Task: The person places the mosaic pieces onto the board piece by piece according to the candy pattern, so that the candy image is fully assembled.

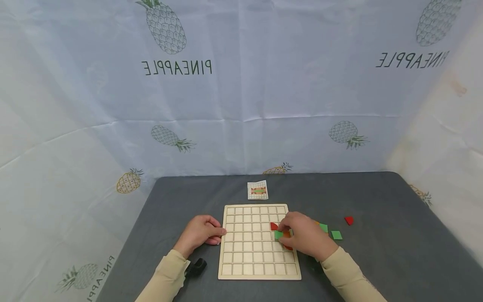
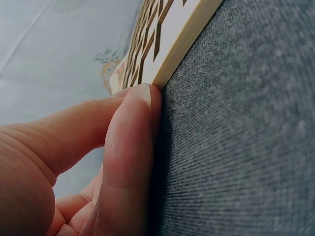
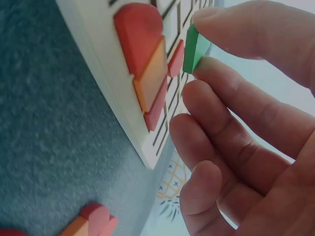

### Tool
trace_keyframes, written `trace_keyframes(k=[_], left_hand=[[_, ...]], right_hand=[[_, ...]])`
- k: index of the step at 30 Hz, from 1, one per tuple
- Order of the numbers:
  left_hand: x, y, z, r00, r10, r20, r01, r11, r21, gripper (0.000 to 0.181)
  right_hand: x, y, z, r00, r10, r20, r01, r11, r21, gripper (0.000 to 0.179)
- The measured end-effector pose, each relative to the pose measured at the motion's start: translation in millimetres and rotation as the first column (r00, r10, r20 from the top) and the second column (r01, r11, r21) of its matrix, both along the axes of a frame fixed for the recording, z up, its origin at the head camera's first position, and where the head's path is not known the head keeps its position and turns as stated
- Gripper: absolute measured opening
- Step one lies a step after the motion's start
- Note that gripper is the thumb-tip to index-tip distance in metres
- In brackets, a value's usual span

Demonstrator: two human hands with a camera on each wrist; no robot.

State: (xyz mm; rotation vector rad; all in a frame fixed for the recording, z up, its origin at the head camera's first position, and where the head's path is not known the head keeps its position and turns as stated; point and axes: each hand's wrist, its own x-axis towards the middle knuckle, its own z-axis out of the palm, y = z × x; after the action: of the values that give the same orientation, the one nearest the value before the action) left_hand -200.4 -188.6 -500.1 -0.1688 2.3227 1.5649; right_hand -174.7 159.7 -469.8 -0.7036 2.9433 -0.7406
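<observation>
Presently, the thumb and forefinger of the right hand (image 1: 305, 235) are closed in a pinch on a green tile (image 1: 278, 235), the remaining fingers being loosely bent beside it. The tile is at these fingertips, over the right-hand part of a wooden grid board (image 1: 247, 247); whether it touches the board cannot be told. Just beside the pinching fingers, toward the board's right edge, lie a round-edged red tile (image 3: 139, 37), an orange tile (image 3: 151, 73) adjoining it, and further red pieces, one of them (image 1: 273, 226) just beyond the green tile. To the left of the right fingers, at the board's left edge, the left hand (image 1: 201, 231) has its thumb and forefinger drawn together on the rim, its other fingers curled below. To the right of the right fingers, on the dark table (image 1: 181, 191), lie a loose green square (image 1: 337, 235), another green piece (image 1: 323, 227) close behind the hand and, farther out, a loose red tile (image 1: 349, 220). Beyond both sets of fingers, past the board's far edge, lies a pattern card (image 1: 258, 190) with a red, orange and green figure on a grid. Pineapple-printed cloth (image 1: 286, 92) hangs behind the table.
</observation>
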Motion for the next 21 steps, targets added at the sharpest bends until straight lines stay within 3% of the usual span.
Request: trace_keyframes(k=[11, 21], left_hand=[[-4.9, 1.7, 1.8, 0.999, -0.002, -0.033, 0.002, 1.000, 0.008, 0.035], [-0.5, 1.5, 0.0, 1.000, 0.007, -0.017, -0.007, 1.000, -0.008, 0.034]], right_hand=[[-6.5, -2.6, -2.7, 0.999, 0.008, -0.052, -0.006, 0.999, 0.046, 0.016], [-3.2, -6.3, -6.6, 1.000, 0.001, -0.017, 0.000, 0.999, 0.032, 0.016]])
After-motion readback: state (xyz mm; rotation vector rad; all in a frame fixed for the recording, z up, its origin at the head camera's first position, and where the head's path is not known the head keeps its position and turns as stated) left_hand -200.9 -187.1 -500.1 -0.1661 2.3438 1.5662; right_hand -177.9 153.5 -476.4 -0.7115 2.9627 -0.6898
